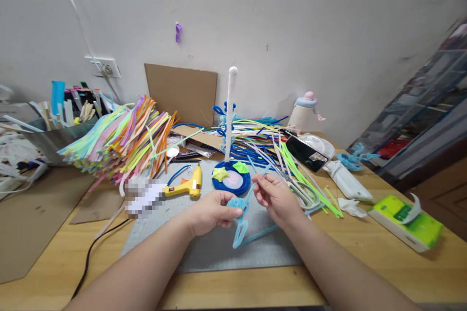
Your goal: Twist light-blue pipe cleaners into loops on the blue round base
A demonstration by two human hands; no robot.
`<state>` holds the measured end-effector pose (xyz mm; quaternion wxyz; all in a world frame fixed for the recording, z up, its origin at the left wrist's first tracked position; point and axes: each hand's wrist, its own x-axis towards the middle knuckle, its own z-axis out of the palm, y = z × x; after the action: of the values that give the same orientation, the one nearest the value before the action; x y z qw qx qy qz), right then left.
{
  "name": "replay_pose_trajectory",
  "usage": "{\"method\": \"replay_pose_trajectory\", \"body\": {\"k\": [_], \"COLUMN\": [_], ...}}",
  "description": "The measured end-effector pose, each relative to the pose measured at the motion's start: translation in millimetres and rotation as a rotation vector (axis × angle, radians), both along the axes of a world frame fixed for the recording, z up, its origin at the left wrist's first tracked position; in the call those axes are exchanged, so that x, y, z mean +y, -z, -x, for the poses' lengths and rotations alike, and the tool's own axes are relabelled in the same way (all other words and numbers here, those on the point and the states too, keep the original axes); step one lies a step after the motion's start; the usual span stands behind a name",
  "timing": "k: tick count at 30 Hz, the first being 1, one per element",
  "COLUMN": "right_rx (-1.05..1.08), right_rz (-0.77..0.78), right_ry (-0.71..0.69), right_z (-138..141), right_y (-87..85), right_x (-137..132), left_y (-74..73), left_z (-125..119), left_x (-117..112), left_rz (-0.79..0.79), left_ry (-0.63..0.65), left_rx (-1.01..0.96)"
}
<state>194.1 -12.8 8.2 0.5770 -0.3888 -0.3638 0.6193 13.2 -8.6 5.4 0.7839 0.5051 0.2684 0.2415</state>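
Note:
Between thumb and fingers, my left hand [216,214] grips a light blue pipe-cleaner piece [240,226] bent into loops, one loop hanging below the thumb. My right hand [274,198] is closed, pinching a light blue pipe-cleaner end that runs up from the same piece. Just beyond both hands stands a dark blue round base [219,185] with a yellow star [220,174], a green shape and a pale centre. A white upright rod [231,112] rises behind it, with blue looped pieces around it. Another light blue strand [262,234] lies below my right hand.
A yellow glue gun [188,185] lies left on the grey cutting mat [156,240]. A large pipe-cleaner bundle [120,141] fills the back left. On the right are scissors [304,193], a phone [307,152], a white bottle [302,114] and a green tissue pack [406,221].

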Motion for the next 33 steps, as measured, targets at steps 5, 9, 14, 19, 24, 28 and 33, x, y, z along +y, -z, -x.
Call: {"method": "replay_pose_trajectory", "body": {"k": [5,9,14,19,24,28,33], "right_rx": [-0.021,0.019,0.043,0.040,-0.169,-0.820,-1.237], "right_rz": [0.075,0.196,0.250,0.309,0.112,-0.499,-0.935], "right_ry": [-0.105,-0.158,-0.176,-0.160,0.229,0.554,0.229], "right_z": [-2,-2,3,6,6,1,3], "right_y": [6.7,16.0,23.8,24.8,18.9,3.5,-7.7], "right_x": [2,4,5,4,3,-5,-18], "left_y": [1.5,1.8,1.4,0.6,1.7,3.9,0.2], "left_z": [1,1,-1,-6,-5,-1,2], "left_x": [-2,-2,-3,-4,0,5,6], "left_rz": [-0.099,-0.135,-0.113,0.045,0.203,0.302,0.321], "left_ry": [0.063,0.068,0.030,-0.137,-0.252,-0.254,-0.142], "left_rx": [0.099,0.116,0.122,0.133,0.081,0.023,-0.098]}}
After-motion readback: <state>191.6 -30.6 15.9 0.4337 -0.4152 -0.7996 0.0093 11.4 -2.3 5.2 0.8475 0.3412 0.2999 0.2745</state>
